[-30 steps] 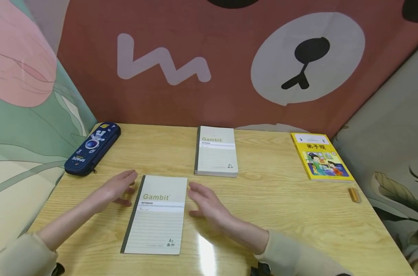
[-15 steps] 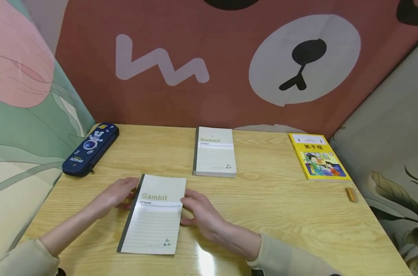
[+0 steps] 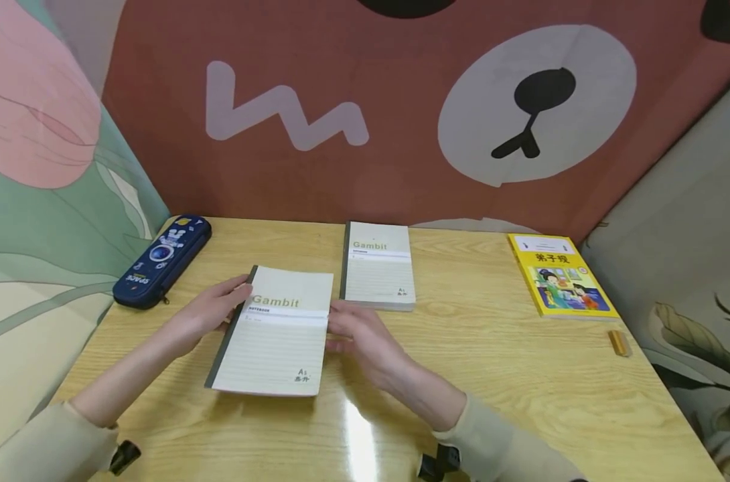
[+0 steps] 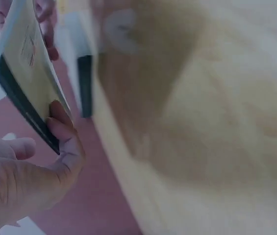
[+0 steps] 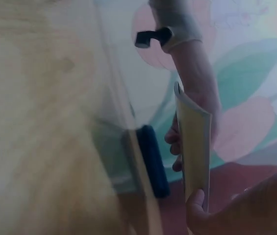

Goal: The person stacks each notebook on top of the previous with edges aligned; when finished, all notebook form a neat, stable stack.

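Observation:
A white Gambit notebook (image 3: 274,348) with a dark spine is held up off the table, its near edge above a shadow. My left hand (image 3: 205,314) grips the spine side, thumb on top near the upper corner. On the opposite long edge, my right hand (image 3: 374,345) pinches the notebook, some fingers hidden beneath it. The left wrist view shows the notebook (image 4: 30,68) edge-on, with the fingers (image 4: 62,127) of my left hand bent against its underside. In the right wrist view, the notebook (image 5: 194,152) bows slightly between both hands.
Behind it lies a stack of similar notebooks (image 3: 377,268). A blue space-print pencil case (image 3: 163,261) sits at the back left. A yellow picture book (image 3: 560,274) and a small orange-brown block (image 3: 619,343) lie at the right. Patterned walls border the wooden table (image 3: 491,375).
My hands have closed in from both sides and taken hold of the notebook. It has risen off the table and moved away from me, toward the stack.

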A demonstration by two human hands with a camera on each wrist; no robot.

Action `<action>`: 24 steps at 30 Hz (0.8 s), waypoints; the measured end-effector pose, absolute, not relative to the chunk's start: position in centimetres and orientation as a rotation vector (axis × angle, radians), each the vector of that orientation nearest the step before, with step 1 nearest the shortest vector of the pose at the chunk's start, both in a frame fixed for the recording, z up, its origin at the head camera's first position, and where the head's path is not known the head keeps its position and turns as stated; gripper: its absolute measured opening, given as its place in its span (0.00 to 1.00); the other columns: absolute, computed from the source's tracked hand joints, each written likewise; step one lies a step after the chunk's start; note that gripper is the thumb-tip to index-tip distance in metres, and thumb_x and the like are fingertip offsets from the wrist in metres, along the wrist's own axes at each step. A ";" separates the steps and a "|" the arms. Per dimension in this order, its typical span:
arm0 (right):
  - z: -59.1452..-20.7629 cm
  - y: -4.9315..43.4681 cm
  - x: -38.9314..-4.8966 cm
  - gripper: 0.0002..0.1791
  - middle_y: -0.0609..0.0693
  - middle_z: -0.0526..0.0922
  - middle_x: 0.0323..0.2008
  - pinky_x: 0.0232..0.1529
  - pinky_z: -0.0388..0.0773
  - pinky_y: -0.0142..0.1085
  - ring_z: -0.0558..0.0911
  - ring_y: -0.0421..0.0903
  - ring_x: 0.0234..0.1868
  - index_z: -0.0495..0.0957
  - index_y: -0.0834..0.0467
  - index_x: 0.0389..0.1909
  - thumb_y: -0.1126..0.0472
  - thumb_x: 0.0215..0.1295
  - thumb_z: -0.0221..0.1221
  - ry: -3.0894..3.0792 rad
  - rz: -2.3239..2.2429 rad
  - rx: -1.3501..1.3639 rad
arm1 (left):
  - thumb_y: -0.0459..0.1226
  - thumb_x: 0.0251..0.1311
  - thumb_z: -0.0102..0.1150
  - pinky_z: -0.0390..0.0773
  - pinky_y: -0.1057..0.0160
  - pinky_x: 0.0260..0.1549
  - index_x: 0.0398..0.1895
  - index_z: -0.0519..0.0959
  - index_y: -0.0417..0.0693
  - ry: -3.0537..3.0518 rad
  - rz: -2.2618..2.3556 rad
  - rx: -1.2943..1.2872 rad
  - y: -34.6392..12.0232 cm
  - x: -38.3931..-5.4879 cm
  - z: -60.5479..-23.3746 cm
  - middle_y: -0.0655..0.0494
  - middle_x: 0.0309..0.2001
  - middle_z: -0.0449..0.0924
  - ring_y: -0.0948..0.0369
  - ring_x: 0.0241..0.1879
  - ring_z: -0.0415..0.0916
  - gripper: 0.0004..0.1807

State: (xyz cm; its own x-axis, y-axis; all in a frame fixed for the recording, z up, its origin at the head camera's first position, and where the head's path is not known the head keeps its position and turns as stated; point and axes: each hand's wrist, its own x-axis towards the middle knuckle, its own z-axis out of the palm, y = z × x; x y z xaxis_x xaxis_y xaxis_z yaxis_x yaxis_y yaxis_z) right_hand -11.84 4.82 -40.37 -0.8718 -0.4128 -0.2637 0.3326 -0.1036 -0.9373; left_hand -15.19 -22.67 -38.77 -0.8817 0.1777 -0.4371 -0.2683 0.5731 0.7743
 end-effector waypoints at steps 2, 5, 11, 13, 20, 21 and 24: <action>-39.8 5.4 -12.8 0.28 0.58 0.74 0.71 0.63 0.77 0.43 0.79 0.48 0.63 0.66 0.65 0.74 0.60 0.76 0.52 1.705 -2.058 -0.052 | 0.54 0.82 0.33 0.80 0.51 0.55 0.84 0.37 0.44 2.336 1.305 -0.064 -21.9 -15.9 -38.2 0.30 0.75 0.58 0.45 0.62 0.70 0.40; -39.2 6.6 -14.2 0.31 0.59 0.70 0.74 0.69 0.73 0.47 0.77 0.51 0.66 0.59 0.65 0.77 0.60 0.78 0.50 1.718 -2.122 0.015 | 0.54 0.81 0.34 0.78 0.52 0.57 0.84 0.35 0.47 2.331 1.405 -0.068 -20.4 -17.0 -37.7 0.33 0.75 0.60 0.46 0.63 0.70 0.40; -38.3 9.3 -17.5 0.32 0.58 0.63 0.78 0.77 0.65 0.50 0.70 0.55 0.74 0.54 0.65 0.79 0.60 0.80 0.48 1.719 -2.217 0.071 | 0.50 0.82 0.37 0.73 0.53 0.64 0.84 0.44 0.49 2.265 1.697 -0.114 -17.2 -19.4 -37.6 0.43 0.76 0.63 0.50 0.66 0.67 0.35; -38.2 10.1 -18.6 0.33 0.58 0.63 0.78 0.78 0.64 0.49 0.69 0.55 0.75 0.54 0.65 0.79 0.59 0.80 0.49 1.721 -2.242 0.091 | 0.49 0.82 0.38 0.71 0.54 0.64 0.84 0.49 0.48 2.227 1.816 -0.117 -16.1 -20.3 -37.7 0.45 0.75 0.66 0.51 0.64 0.67 0.34; -38.8 13.1 -21.7 0.31 0.56 0.62 0.79 0.80 0.61 0.45 0.66 0.52 0.78 0.55 0.62 0.80 0.61 0.80 0.48 1.682 -2.360 0.183 | 0.48 0.81 0.41 0.68 0.54 0.66 0.80 0.60 0.48 2.015 2.158 -0.152 -11.8 -22.1 -39.2 0.49 0.67 0.74 0.54 0.62 0.68 0.30; -39.0 13.4 -22.0 0.31 0.57 0.62 0.79 0.80 0.60 0.45 0.66 0.51 0.78 0.55 0.62 0.80 0.61 0.81 0.47 1.675 -2.375 0.197 | 0.48 0.81 0.42 0.68 0.54 0.66 0.80 0.61 0.49 1.987 2.185 -0.171 -11.2 -22.3 -39.6 0.49 0.66 0.74 0.54 0.62 0.68 0.29; -39.6 14.3 -22.7 0.31 0.57 0.63 0.78 0.79 0.62 0.43 0.67 0.51 0.78 0.54 0.61 0.80 0.61 0.81 0.48 1.682 -2.394 0.233 | 0.46 0.80 0.43 0.69 0.56 0.64 0.78 0.63 0.47 1.910 2.260 -0.216 -10.0 -22.8 -40.4 0.49 0.67 0.74 0.55 0.60 0.70 0.29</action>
State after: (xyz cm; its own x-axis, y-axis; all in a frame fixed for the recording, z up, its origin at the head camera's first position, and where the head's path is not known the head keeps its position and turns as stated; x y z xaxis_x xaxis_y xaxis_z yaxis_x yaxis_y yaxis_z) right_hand -22.74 14.27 -39.58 -0.9663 -0.0772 -0.2457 0.2573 -0.3287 -0.9087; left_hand -22.82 -9.99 -40.43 -0.9742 0.0395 -0.2222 -0.2257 -0.1622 0.9606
